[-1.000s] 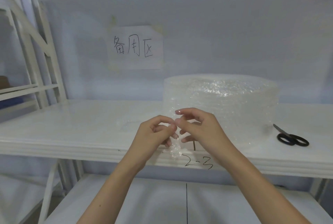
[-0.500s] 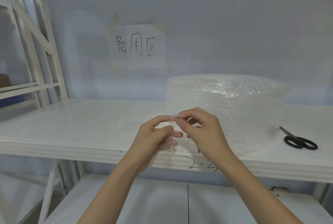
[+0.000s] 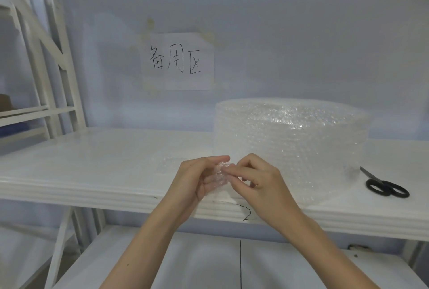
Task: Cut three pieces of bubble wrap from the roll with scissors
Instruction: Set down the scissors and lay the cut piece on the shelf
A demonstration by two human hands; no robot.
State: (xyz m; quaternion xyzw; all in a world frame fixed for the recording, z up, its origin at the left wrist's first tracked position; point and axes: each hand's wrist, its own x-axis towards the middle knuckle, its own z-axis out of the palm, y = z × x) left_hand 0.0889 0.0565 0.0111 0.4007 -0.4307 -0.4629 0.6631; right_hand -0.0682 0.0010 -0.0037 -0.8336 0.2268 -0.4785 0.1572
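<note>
Since the earlier frame: both hands lowered slightly and drawn closer together; scrap of bubble wrap (image 3: 219,173) now bunched between the fingertips instead of hanging below them. Camera view shifted a little, so roll and scissors appear further right.

Left hand (image 3: 197,178): fingers curled, grip closed on the small crumpled piece of wrap, thumb on top. Right hand (image 3: 256,176): fingertips pinching the same piece from the right side, grip narrow. Whether this piece is joined to the roll or already loose: cannot tell.

Bubble wrap roll (image 3: 290,144): standing on end on the white shelf (image 3: 92,168), just beyond and to the right of the hands. Loose end not clearly traceable against the clear film.

Scissors (image 3: 385,185): black handles, lying flat on the shelf to the right of the roll, well apart from both hands, untouched.

Meaning for the task, as a judgement: hands occupied with locating or separating the free edge of the wrap; no cutting under way. Next requirement likely a length pulled off the roll, then a reach right for the scissors. Count of pieces already cut: not determinable; a faint patch of wrap may lie on the shelf left of the hands, too indistinct to confirm.

Writing: paper sign (image 3: 177,61) taped to the far wall, handwritten "备用区". Black marker on the shelf front edge (image 3: 247,213) below the hands, a "2" legible, remainder hidden by the right arm.
</note>
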